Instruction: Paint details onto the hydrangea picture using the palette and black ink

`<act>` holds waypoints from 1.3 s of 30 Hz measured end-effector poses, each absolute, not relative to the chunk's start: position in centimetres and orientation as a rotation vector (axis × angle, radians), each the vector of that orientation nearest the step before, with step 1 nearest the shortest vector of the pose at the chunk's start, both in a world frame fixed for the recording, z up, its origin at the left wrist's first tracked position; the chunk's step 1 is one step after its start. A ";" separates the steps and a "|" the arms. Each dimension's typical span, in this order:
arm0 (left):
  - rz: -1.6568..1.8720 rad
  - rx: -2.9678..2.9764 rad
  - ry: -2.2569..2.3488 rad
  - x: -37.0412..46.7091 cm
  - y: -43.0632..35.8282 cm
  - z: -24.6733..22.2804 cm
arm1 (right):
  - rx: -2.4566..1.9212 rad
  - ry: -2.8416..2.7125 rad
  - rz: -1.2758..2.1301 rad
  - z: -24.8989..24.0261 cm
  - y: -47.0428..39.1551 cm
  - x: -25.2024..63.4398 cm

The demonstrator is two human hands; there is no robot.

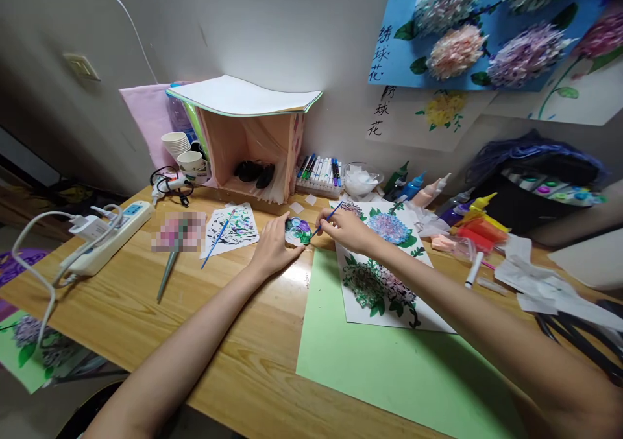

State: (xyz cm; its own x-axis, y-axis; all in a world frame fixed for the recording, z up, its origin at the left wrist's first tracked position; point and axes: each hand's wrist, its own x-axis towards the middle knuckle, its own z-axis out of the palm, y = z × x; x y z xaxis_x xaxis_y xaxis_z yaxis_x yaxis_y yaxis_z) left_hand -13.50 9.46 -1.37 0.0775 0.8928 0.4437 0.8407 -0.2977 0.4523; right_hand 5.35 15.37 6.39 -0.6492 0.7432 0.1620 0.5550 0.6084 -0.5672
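Observation:
My right hand (346, 230) is closed round a thin blue paintbrush (325, 221), its tip at the right edge of a small round palette (298, 230) smeared with green, purple and white paint. Against the palette's left and lower edge rests my left hand (276, 247), thumb and fingers spread around it. Beneath my right forearm lies a white sheet (353, 309) with blue, pink and dark flower clusters and green leaves. It overlaps a light green sheet (360, 367).
A second brush (217, 239) lies on a paint-marked paper (246, 231) at left, beside a power strip (104, 239). Behind stand an open box (248, 137), markers (320, 170) and paint bottles (413, 185). Crumpled tissues (530, 273) and a white-capped pen (474, 269) lie at right.

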 end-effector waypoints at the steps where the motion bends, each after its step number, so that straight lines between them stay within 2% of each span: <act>1: 1.032 2.252 1.807 -13.5 9.5 -1.3 | -1.021 -2.434 0.703 6.6 15.3 5.5; 8: 1.057 2.172 1.781 -13.3 9.2 -0.6 | -0.888 -1.924 0.628 8.3 12.3 12.4; 15: 1.162 1.976 1.643 -10.2 6.6 0.7 | -1.055 -1.484 0.271 2.9 5.8 22.5; 21: 1.120 2.087 1.511 -7.2 5.0 0.4 | -1.066 -1.532 0.351 -0.6 2.7 25.5; 31: 1.138 2.162 1.506 -7.3 5.7 0.1 | -0.964 -1.825 0.321 -0.6 2.4 26.1; 39: 1.134 2.171 1.474 -7.3 5.8 0.2 | -0.958 -1.722 0.351 -0.8 3.0 26.2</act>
State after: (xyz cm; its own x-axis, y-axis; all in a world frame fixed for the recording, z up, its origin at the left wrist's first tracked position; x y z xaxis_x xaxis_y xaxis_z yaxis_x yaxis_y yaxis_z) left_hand -7.29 5.76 0.17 0.1705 0.8784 0.4465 0.6567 -0.4391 0.6131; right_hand 26.18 3.03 -0.85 -0.0931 0.7431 0.6627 0.4248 0.6316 -0.6486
